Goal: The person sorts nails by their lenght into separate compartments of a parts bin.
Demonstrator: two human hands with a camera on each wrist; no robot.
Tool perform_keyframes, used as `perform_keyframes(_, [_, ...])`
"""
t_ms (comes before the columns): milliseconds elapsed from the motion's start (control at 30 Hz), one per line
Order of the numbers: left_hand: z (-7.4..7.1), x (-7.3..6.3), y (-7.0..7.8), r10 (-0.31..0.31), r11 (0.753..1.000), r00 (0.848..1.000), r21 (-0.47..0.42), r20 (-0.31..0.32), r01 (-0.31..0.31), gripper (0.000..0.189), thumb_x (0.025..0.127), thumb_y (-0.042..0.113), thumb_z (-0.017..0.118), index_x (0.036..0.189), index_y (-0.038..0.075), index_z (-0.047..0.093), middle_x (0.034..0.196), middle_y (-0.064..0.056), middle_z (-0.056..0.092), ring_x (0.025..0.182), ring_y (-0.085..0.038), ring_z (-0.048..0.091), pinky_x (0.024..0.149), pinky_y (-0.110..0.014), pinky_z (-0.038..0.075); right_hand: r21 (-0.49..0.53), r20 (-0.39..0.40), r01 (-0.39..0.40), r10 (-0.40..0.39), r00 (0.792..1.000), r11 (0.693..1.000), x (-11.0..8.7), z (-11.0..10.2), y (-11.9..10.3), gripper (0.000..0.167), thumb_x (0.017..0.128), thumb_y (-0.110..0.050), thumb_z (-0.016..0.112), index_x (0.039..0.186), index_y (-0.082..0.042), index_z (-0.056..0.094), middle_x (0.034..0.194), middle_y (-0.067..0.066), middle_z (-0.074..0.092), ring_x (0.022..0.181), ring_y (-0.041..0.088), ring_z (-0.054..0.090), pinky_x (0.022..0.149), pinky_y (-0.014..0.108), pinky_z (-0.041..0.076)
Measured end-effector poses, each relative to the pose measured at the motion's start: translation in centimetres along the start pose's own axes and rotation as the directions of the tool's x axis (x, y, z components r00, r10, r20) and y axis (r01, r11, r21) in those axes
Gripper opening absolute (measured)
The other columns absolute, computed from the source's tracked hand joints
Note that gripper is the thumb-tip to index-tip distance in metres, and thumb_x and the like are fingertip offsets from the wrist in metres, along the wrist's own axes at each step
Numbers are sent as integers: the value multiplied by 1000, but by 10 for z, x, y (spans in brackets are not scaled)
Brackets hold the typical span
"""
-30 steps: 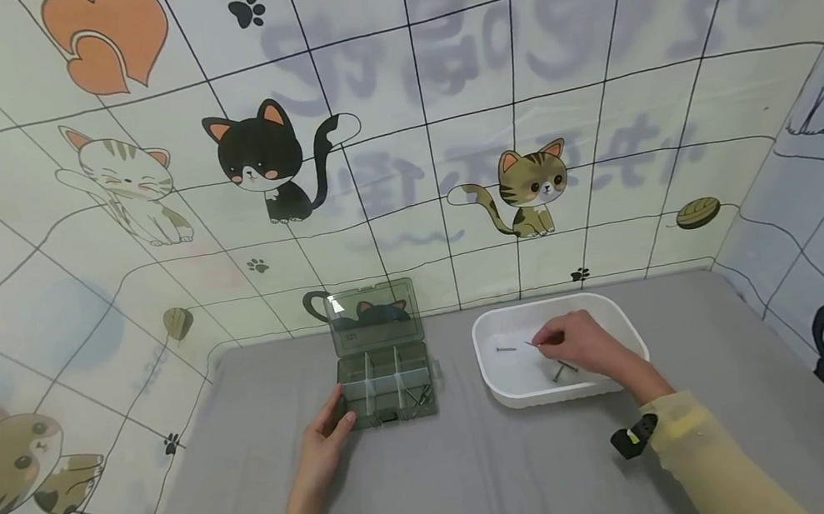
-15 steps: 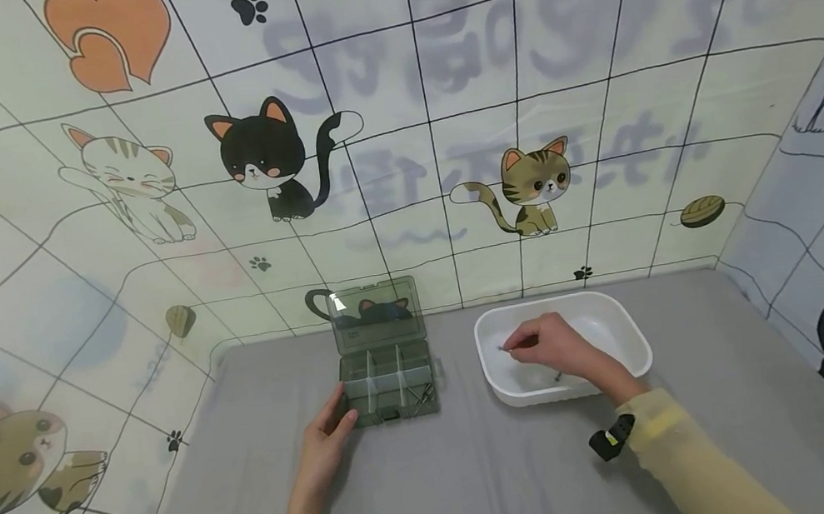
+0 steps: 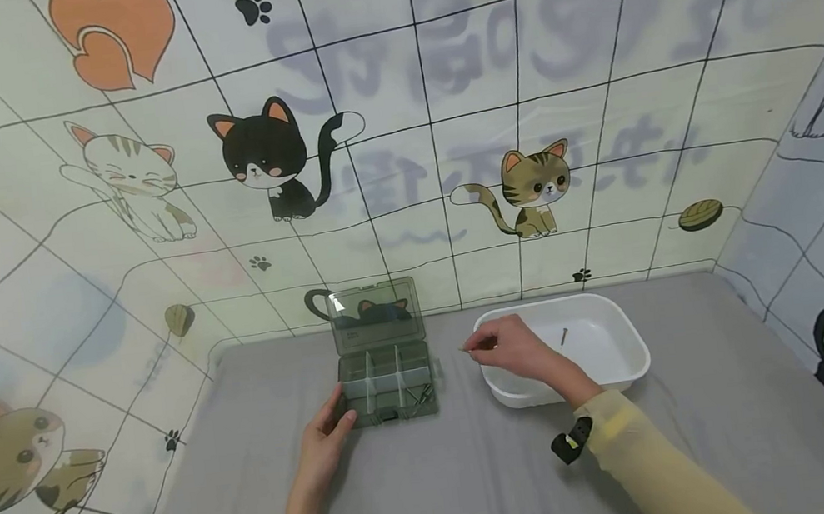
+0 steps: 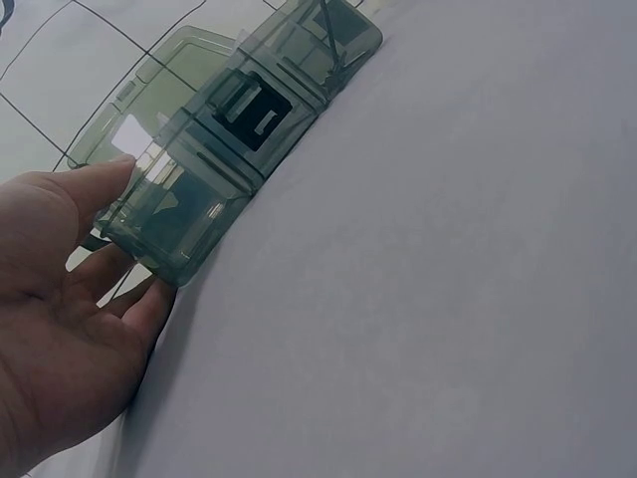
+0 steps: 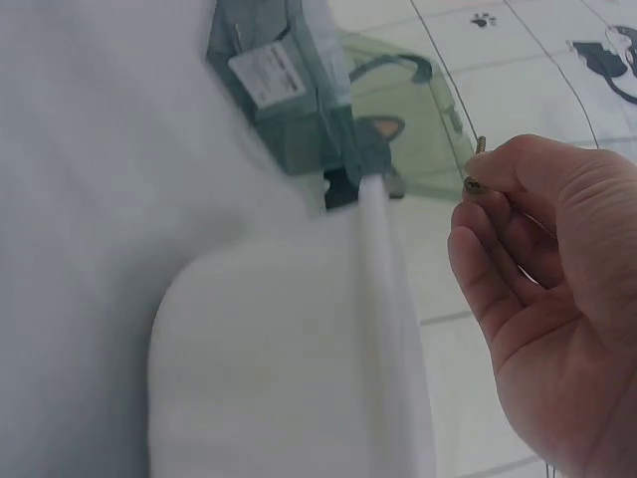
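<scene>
My left hand (image 3: 323,435) holds the left front corner of a translucent green compartment box (image 3: 386,383), thumb at the top edge and fingers around the side. The box stands with its lid (image 3: 375,317) raised, and several screws (image 3: 421,395) lie in its front right compartment. Above the left rim of the white tray (image 3: 612,335), my right hand (image 3: 516,352) pinches a small brass-coloured screw (image 5: 481,146) between thumb and forefinger. Its threaded end sticks out past the fingertips. Another screw (image 3: 564,336) lies in the tray, part of whose floor is hidden behind the right hand.
The box and tray stand side by side on a grey cloth (image 3: 464,469), a narrow gap between them. Behind rises a cat-printed fabric wall (image 3: 402,166), close to the raised lid. A black latch (image 4: 257,112) is on the box's front.
My right hand has moved left from over the tray's middle to its left rim, and the screw seen at the tray's left is gone from there. The left hand keeps its place on the box.
</scene>
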State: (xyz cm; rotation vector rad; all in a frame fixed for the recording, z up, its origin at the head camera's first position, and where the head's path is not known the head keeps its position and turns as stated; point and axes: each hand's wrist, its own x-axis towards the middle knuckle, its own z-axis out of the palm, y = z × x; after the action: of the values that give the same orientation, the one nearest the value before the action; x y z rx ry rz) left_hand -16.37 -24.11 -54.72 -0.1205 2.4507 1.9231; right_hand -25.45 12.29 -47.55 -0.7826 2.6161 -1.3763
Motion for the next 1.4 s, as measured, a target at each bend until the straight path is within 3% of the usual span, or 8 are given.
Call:
perform_keyframes(267, [-1, 0, 0, 1, 1000, 1000, 17, -12, -1, 58, 104, 18, 64, 158, 10, 42, 164, -15, 30, 152, -34, 24, 117, -51, 29, 28, 57, 5, -7, 998, 1000, 18, 19, -18, 14, 94, -8, 70, 103, -7, 80, 99, 1, 76, 90, 16, 69, 75, 31, 56])
perform_keyframes(467, [-2, 0, -1, 3, 1000, 1000, 12, -9, -3, 59, 104, 20, 65, 157, 11, 43, 164, -15, 31, 152, -34, 24, 117, -52, 30, 20, 83, 18, -19, 996, 1000, 28, 38, -27, 14, 94, -6, 71, 105, -2, 79, 97, 1, 75, 88, 15, 68, 76, 31, 56])
perform_keyframes(733, [-4, 3, -3, -12, 1000, 1000, -7, -8, 12, 57, 104, 19, 64, 157, 12, 44, 164, -13, 31, 152, -32, 24, 118, -50, 29, -4, 111, -19, 19, 994, 1000, 43, 58, -38, 15, 95, -8, 71, 107, -4, 79, 99, 1, 75, 93, 16, 69, 78, 30, 56])
perform_keyframes(900, [-3, 5, -3, -14, 1000, 1000, -3, -18, 14, 57, 103, 19, 66, 156, 12, 46, 163, -13, 33, 152, -32, 24, 118, -50, 28, -1, 121, 19, -19, 992, 1000, 52, 71, -45, 15, 94, -6, 70, 105, -4, 79, 97, 1, 76, 89, 14, 68, 75, 28, 55])
perform_keyframes(1400, [-3, 6, -4, 39, 999, 999, -6, -34, -39, 55, 102, 13, 66, 154, 9, 48, 160, -13, 39, 150, -30, 29, 116, -49, 32, -7, 169, 43, -41, 985, 999, 64, 103, -55, 14, 93, -5, 71, 104, -1, 79, 93, 0, 76, 81, 9, 66, 72, 26, 54])
